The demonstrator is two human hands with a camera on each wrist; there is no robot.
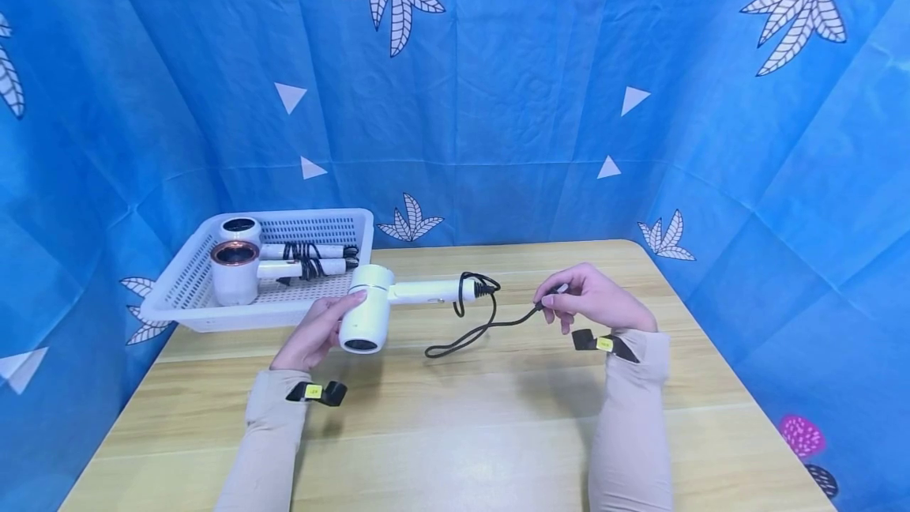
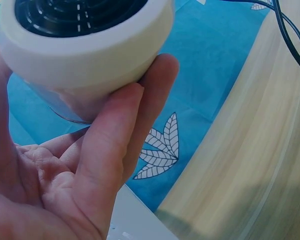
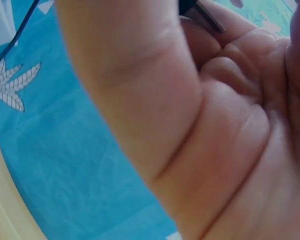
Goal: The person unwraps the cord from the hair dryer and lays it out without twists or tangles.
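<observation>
My left hand grips the head of a white hair dryer, held above the table with its handle pointing right. In the left wrist view the fingers curl round the dryer's white body, and its dark round grille faces up. From the handle's end a black cord loops and runs right to my right hand. That hand pinches the plug at the cord's end. A metal prong shows beyond the thumb in the right wrist view; fingers hide most of the plug.
Behind my left hand, a white perforated basket holds a hair dryer with a copper-coloured ring and another white one, their cords wound round the handles. A wooden table lies below, with a blue patterned curtain along its back and sides.
</observation>
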